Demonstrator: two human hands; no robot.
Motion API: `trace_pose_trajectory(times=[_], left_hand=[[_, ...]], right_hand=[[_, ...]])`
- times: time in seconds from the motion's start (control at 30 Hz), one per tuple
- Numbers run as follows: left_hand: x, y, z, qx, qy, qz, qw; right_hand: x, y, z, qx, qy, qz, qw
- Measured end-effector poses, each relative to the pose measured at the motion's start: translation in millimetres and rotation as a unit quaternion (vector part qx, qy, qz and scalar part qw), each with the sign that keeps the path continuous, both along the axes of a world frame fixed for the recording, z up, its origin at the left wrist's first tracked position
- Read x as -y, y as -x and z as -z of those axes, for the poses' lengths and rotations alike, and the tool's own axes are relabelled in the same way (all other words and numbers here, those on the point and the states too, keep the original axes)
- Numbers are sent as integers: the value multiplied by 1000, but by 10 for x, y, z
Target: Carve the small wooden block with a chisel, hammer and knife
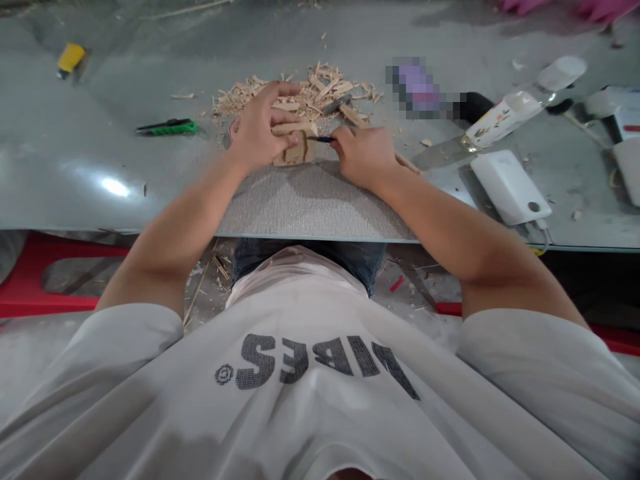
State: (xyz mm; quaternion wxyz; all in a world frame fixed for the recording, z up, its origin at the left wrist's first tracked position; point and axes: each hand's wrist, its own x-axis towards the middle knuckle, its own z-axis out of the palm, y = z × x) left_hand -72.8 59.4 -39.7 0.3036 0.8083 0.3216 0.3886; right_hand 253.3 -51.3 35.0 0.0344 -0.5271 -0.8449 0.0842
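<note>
A light wooden piece (295, 155) with dark lines on its face lies on a grey textured mat (300, 207) near the table's front edge. My left hand (263, 127) grips it from the left, thumb on the near side and fingers stretched over the far side. In my right hand (364, 155) is a thin dark pen-like tool (324, 139), pinched in the fingers, its tip against the wood's right part. Whether it is a blade or a pen I cannot tell. Wood shavings (325, 87) are heaped just behind both hands.
A green cutter knife (173, 127) and a yellow object (71, 59) lie to the left. On the right are a clear bottle (505, 120) on its side, a white power bank (510, 187) with a cable, and a blurred-out purple item (419, 85).
</note>
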Motion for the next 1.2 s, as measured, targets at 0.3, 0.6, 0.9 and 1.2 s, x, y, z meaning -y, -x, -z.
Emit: trace_pose_trajectory(times=[0.3, 0.6, 0.9, 1.2], left_hand=[[138, -61, -124, 15, 15, 10, 1000], [645, -271, -509, -7, 21, -95, 995], [547, -225, -416, -5, -3, -103, 995], [645, -274, -480, 12, -31, -60, 998]], right_hand=[[94, 35, -172, 15, -26, 35, 999], [110, 67, -49, 25, -53, 33, 998], [79, 65, -1, 53, -64, 19, 996], [141, 88, -115, -21, -44, 48, 998]])
